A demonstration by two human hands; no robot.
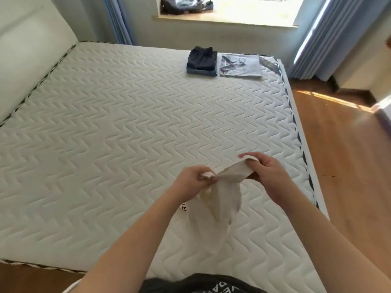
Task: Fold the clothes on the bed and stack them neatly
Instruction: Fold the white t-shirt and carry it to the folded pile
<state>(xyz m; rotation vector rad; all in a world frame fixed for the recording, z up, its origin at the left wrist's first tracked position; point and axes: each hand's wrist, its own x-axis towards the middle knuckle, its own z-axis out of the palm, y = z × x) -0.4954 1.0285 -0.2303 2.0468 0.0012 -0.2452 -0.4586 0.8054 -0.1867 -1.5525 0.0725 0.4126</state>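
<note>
A small white garment (220, 193) hangs above the near part of the bed (127, 127), held up by both hands. My left hand (190, 178) pinches one top corner of it. My right hand (266, 172) grips the other end, with the cloth stretched between the two. The lower part droops toward the mattress, and a strip with black letters shows beside my left wrist. At the far right of the bed lie a dark navy folded stack (202, 61) and a folded light blue garment (240, 65) side by side.
The padded headboard (27, 60) runs along the left. Wooden floor (347, 149) lies to the right of the bed. A windowsill (224, 20) at the back holds dark clothes (186, 5). Blue curtains (330, 37) hang beside the window.
</note>
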